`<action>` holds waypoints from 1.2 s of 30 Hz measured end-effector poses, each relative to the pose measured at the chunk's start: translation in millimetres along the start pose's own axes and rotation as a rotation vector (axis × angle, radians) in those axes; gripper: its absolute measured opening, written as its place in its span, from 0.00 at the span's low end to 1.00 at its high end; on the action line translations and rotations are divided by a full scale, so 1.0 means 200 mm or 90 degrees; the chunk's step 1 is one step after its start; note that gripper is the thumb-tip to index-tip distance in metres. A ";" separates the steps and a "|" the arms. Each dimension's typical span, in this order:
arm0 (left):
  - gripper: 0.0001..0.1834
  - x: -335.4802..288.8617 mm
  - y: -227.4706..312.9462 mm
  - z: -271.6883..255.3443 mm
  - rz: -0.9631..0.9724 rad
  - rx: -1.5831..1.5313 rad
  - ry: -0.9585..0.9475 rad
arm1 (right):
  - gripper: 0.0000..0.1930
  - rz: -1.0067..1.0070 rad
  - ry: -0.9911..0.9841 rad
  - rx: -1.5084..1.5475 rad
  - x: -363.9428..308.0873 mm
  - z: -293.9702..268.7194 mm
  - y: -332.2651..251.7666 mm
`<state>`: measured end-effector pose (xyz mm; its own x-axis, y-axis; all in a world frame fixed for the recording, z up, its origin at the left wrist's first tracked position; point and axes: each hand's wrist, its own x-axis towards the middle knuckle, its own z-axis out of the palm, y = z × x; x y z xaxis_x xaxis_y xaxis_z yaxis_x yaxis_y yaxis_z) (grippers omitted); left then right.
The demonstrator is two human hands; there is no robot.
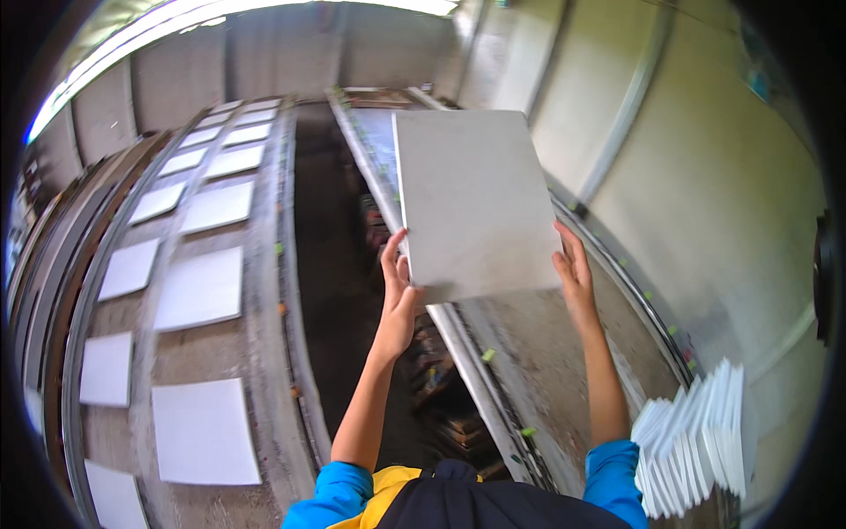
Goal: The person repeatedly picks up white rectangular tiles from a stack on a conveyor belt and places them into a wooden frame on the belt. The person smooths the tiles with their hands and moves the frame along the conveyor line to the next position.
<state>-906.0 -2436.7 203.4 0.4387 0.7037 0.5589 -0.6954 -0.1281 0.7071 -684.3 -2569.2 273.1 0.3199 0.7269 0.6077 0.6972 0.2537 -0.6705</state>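
Got my left hand (399,304) and right hand (575,275) clamped on the grey panel's (476,203) lower side edges, mid-frame, its long axis running up-frame between them.

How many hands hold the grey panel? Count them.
2: the left hand at the left edge of the grey panel, the right hand at its right edge. No others show.

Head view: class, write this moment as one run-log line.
grey panel: held up; left hand: left edge; right hand: right edge; white panels: rows, left; stack: lower right
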 end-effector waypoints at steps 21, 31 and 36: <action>0.35 0.82 -0.57 -1.33 -0.219 0.260 0.162 | 0.30 0.260 -0.230 0.358 0.74 1.37 1.11; 0.30 1.61 -0.94 -1.92 -0.113 0.361 0.186 | 0.24 0.409 -0.204 0.434 1.58 1.91 1.55; 0.29 2.10 -1.08 -2.29 -0.118 0.275 0.203 | 0.23 0.389 -0.192 0.443 2.14 2.25 1.76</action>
<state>-831.1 -1792.8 86.9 0.2911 0.9091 0.2979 -0.2976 -0.2099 0.9313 -591.1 -1882.5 106.1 0.2550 0.9669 0.0017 -0.1005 0.0282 -0.9945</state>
